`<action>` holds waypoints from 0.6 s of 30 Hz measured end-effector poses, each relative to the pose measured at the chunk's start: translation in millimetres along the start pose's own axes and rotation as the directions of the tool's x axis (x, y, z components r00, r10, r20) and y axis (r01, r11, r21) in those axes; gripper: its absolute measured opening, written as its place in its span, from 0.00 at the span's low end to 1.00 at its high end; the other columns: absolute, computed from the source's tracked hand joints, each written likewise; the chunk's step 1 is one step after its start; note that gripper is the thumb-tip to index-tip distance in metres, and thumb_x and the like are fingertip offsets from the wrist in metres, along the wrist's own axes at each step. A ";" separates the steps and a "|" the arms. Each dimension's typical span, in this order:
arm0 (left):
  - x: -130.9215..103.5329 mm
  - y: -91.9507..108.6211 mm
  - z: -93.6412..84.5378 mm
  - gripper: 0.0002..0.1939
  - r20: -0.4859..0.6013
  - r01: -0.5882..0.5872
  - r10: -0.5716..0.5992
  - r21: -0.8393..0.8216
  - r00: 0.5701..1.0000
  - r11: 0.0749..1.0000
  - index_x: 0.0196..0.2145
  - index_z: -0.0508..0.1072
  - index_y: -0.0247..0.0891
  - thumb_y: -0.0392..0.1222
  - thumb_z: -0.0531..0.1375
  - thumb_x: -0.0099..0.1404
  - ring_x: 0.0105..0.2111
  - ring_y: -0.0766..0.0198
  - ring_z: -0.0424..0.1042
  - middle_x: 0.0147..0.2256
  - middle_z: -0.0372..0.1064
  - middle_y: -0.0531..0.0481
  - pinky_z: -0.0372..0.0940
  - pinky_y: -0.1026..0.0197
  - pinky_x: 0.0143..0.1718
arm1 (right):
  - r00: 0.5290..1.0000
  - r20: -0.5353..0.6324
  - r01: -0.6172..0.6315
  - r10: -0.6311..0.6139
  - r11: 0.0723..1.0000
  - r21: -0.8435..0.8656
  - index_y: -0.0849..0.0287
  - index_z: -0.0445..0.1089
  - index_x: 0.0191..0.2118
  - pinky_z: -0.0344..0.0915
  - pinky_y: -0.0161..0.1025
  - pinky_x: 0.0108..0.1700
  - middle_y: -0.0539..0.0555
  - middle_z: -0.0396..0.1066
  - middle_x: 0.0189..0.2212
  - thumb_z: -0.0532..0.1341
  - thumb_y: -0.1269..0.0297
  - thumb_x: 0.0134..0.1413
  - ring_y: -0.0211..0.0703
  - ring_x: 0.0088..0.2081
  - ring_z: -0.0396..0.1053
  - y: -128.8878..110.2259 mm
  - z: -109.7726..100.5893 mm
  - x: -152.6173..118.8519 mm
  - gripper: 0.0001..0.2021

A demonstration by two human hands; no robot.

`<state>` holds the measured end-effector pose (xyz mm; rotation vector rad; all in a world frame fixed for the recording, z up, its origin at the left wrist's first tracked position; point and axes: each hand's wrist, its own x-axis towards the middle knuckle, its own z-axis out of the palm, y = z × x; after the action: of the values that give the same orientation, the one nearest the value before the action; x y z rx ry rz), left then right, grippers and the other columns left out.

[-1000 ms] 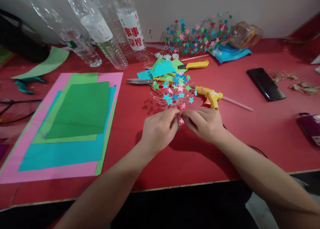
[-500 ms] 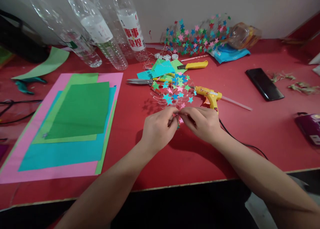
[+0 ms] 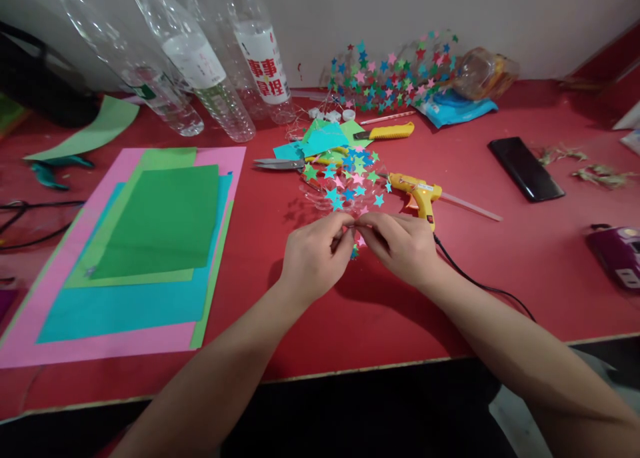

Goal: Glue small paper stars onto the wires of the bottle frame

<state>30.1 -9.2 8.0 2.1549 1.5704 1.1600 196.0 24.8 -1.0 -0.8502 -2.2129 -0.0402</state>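
Observation:
My left hand [image 3: 317, 255] and my right hand [image 3: 400, 245] meet fingertip to fingertip above the red table. Each is closed in a pinch, and what lies between the fingertips is too small to make out. Just beyond them spreads a clear plastic piece covered with paper stars [image 3: 349, 193] in blue, pink and green. A few more stars show below the fingertips. The yellow glue gun [image 3: 420, 193] lies beyond my right hand, with a glue stick in its rear. Scissors [image 3: 280, 164] rest to the left of the stars.
Stacked coloured paper [image 3: 160, 218] covers the left side. Clear bottles [image 3: 195, 65] stand behind it. A yellow cutter [image 3: 393, 131], a star-covered piece [image 3: 390, 78] and a blue packet [image 3: 453, 108] lie at the back. To the right are a phone [image 3: 527, 168] and a purple device [image 3: 617, 255].
The view has shifted very slightly. Both hands keep almost the same place and pinch, with the fingertips still together.

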 end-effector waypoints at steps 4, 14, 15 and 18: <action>-0.6 -0.7 0.0 0.05 0.007 0.017 -0.017 -0.030 1.000 0.999 0.33 0.73 0.37 0.32 0.57 0.63 0.18 0.73 0.55 0.19 0.62 0.59 0.53 0.68 0.23 | 1.000 0.011 -0.022 0.022 1.000 0.015 0.58 0.71 0.39 0.62 0.31 0.28 0.48 0.76 0.25 0.54 0.67 0.65 0.34 0.25 0.72 0.0 0.0 -0.2 0.08; 5.7 -2.3 -6.3 0.06 0.038 0.225 -0.223 -0.272 0.974 0.936 0.30 0.73 0.37 0.38 0.58 0.64 0.18 0.73 0.55 0.18 0.56 0.59 0.52 0.69 0.21 | 1.000 -0.013 0.019 -0.018 0.999 0.047 0.60 0.70 0.41 0.64 0.31 0.29 0.49 0.76 0.26 0.55 0.69 0.64 0.34 0.26 0.73 0.9 -4.9 -0.9 0.06; 6.6 -3.1 -6.6 0.05 0.042 0.252 -0.251 -0.300 0.967 0.920 0.29 0.73 0.37 0.38 0.59 0.63 0.19 0.73 0.55 0.18 0.56 0.59 0.52 0.69 0.20 | 1.000 -0.014 0.023 -0.022 0.999 0.046 0.59 0.69 0.42 0.64 0.31 0.29 0.48 0.76 0.26 0.55 0.69 0.64 0.34 0.26 0.73 1.1 -5.0 -1.1 0.06; 9.0 -5.4 -6.7 0.04 0.045 0.316 -0.322 -0.364 0.946 0.876 0.29 0.73 0.37 0.39 0.60 0.61 0.19 0.73 0.55 0.19 0.56 0.59 0.52 0.69 0.21 | 0.999 -0.015 0.037 -0.036 0.999 0.033 0.60 0.69 0.41 0.64 0.32 0.28 0.49 0.76 0.26 0.55 0.70 0.64 0.34 0.25 0.72 1.6 -5.1 -1.7 0.06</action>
<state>22.6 -0.8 13.3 1.5823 1.4992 1.2434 201.1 23.6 1.2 -0.7888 -2.2098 -0.0268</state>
